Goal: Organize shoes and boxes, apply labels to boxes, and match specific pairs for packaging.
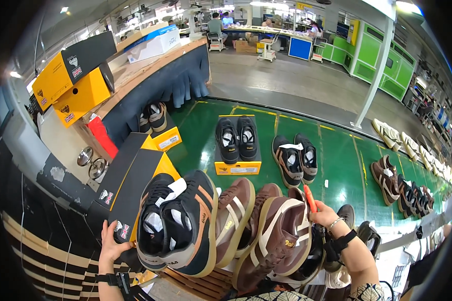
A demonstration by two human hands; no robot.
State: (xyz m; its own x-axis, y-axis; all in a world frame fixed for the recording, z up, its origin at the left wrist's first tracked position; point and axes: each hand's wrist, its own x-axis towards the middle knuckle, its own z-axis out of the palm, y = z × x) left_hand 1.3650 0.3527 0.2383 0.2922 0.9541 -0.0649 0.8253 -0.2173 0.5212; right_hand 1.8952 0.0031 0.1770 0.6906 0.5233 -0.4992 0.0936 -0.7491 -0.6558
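My left hand is at the near end of a black and yellow shoe box, fingers on one side and thumb on the other. Right beside it stands a pair of dark sneakers with tan stripes, grey toes and white paper tags. In my right hand is a slim orange-red pen-like tool, pointing up and away from me. Several brown sneakers with cream stripes stand between my hands, close to my body. Part of the tool is hidden in my fingers.
Black sneakers stand on a yellow box on the green table. Another dark pair is to their right. More shoes line the right side. Yellow boxes sit on a wooden-edged bench at left.
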